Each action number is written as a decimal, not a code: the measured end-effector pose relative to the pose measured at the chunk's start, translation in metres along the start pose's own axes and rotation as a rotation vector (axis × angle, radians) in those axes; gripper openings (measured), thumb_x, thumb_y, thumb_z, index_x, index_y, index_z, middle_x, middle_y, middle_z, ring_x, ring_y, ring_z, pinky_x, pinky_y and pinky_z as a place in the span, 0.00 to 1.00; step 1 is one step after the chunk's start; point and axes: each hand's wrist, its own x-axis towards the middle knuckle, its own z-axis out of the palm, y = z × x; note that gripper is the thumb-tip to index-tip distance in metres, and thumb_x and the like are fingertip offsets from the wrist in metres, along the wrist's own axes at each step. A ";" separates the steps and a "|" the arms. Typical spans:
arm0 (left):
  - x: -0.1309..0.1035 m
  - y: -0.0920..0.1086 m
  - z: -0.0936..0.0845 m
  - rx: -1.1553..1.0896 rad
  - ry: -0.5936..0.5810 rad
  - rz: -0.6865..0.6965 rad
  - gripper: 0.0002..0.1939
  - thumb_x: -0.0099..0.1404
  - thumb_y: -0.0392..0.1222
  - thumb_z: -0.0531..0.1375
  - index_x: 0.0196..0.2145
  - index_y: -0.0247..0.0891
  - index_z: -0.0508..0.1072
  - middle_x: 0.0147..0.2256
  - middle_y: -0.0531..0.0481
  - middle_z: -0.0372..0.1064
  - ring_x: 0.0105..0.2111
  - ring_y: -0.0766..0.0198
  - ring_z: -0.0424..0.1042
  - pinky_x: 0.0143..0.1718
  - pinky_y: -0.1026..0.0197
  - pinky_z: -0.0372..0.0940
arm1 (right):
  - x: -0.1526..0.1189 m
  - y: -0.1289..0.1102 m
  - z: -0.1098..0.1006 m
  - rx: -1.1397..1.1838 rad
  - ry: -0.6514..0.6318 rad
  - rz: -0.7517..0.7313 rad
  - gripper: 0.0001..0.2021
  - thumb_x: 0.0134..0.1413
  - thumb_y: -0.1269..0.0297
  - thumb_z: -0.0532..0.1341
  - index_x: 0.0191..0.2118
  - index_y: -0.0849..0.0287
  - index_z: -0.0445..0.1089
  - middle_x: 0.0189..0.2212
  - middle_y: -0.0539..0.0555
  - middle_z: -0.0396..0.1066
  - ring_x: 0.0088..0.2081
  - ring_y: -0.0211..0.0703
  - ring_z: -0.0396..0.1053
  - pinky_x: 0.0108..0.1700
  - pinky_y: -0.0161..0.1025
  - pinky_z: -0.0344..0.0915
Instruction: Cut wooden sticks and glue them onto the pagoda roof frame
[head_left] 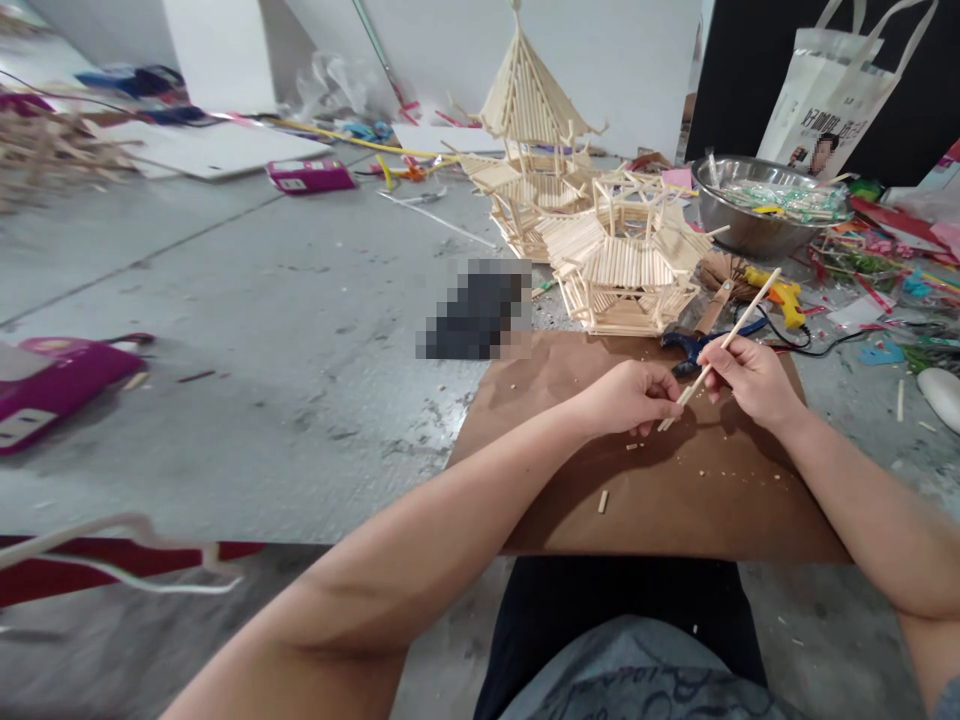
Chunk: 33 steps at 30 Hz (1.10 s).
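My right hand is closed round a long pale wooden stick, which slants up and away to the right. My left hand pinches a short piece of wooden stick against the long stick's lower end. Both hands are above a brown sheet, where a small cut stick piece and crumbs lie. Just beyond the right hand is a dark blue-handled tool, partly hidden. Behind the hands stands a stick-built pavilion tier, with a taller pointed-roof pavilion behind it.
A yellow glue gun with its cord lies at right, near a metal bowl full of wrapped items. A blurred-out dark object is left of the sheet. Purple power strips sit at left. A white bag stands at back right.
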 end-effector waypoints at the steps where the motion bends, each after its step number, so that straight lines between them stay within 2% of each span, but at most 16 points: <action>1: 0.000 0.000 0.001 -0.006 -0.004 -0.006 0.06 0.52 0.37 0.59 0.29 0.33 0.67 0.16 0.59 0.61 0.13 0.75 0.61 0.15 0.72 0.58 | -0.001 -0.001 0.001 -0.028 -0.007 -0.024 0.17 0.45 0.48 0.60 0.26 0.59 0.66 0.15 0.45 0.62 0.15 0.30 0.60 0.18 0.31 0.60; 6: 0.000 -0.002 0.005 0.005 -0.011 0.055 0.07 0.53 0.36 0.58 0.31 0.32 0.72 0.17 0.56 0.64 0.17 0.72 0.65 0.20 0.70 0.62 | -0.007 -0.002 0.002 -0.171 -0.071 -0.134 0.13 0.49 0.53 0.59 0.28 0.59 0.67 0.19 0.46 0.64 0.18 0.30 0.61 0.20 0.30 0.60; 14: 0.001 -0.006 0.004 0.036 0.035 0.192 0.04 0.53 0.34 0.58 0.23 0.32 0.71 0.19 0.55 0.66 0.21 0.73 0.67 0.24 0.71 0.62 | -0.013 -0.001 0.005 -0.449 -0.127 -0.312 0.09 0.53 0.58 0.56 0.33 0.57 0.69 0.30 0.51 0.71 0.24 0.34 0.67 0.24 0.32 0.64; 19: 0.003 -0.008 0.004 0.060 0.028 0.149 0.05 0.55 0.36 0.58 0.26 0.31 0.73 0.18 0.54 0.67 0.19 0.73 0.67 0.22 0.72 0.63 | -0.012 -0.004 0.005 -0.514 -0.139 -0.378 0.09 0.54 0.59 0.55 0.31 0.57 0.70 0.30 0.51 0.72 0.27 0.35 0.68 0.29 0.33 0.65; 22: 0.001 -0.007 0.004 0.088 0.011 0.086 0.06 0.56 0.37 0.57 0.28 0.31 0.73 0.15 0.55 0.65 0.15 0.73 0.65 0.16 0.72 0.61 | -0.012 -0.007 0.004 -0.529 -0.148 -0.406 0.08 0.54 0.61 0.56 0.30 0.57 0.70 0.29 0.51 0.72 0.28 0.35 0.69 0.32 0.33 0.65; 29: -0.002 -0.005 0.005 0.141 -0.003 0.095 0.07 0.58 0.38 0.56 0.26 0.34 0.71 0.10 0.59 0.58 0.09 0.74 0.58 0.11 0.73 0.54 | -0.011 -0.005 0.004 -0.474 -0.170 -0.332 0.10 0.53 0.58 0.56 0.31 0.57 0.70 0.28 0.51 0.72 0.27 0.36 0.68 0.31 0.34 0.64; 33: -0.001 -0.005 0.002 0.226 0.088 0.188 0.08 0.58 0.39 0.56 0.26 0.34 0.72 0.11 0.58 0.59 0.10 0.75 0.59 0.14 0.73 0.54 | -0.003 -0.005 -0.008 -0.534 -0.137 -0.211 0.15 0.54 0.53 0.53 0.37 0.58 0.68 0.31 0.53 0.71 0.27 0.37 0.67 0.30 0.36 0.63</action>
